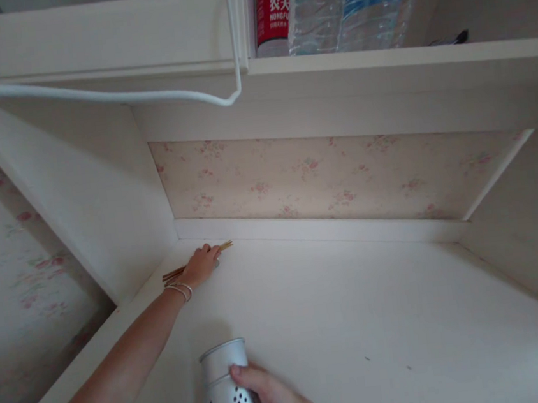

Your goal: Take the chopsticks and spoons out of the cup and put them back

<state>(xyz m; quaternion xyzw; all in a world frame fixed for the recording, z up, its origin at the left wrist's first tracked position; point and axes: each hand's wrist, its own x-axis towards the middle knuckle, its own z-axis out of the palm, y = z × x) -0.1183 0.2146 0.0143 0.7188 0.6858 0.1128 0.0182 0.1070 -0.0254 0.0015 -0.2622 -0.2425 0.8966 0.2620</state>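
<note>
My left hand (pixel 202 264) reaches to the back left corner of the white counter, its fingers wrapped over a bundle of chopsticks (pixel 175 274). Their brown ends stick out to the left of the hand and their light ends to the right. At the lower middle, my right hand (pixel 274 393) grips a silvery metal utensil holder (pixel 227 388) from its right side, thumb across the front. The holder stands upright, with a rim at the top and groups of round holes lower down. Its inside and its bottom are not visible.
The white counter (pixel 356 301) carries two small dark specks. Overhead, a shelf (pixel 379 61) holds several plastic bottles (pixel 319 10). A white cable (pixel 143 97) hangs below the cabinet door (pixel 98 43). Side panels (pixel 89 182) and flower-patterned wallpaper (pixel 305 175) enclose the counter.
</note>
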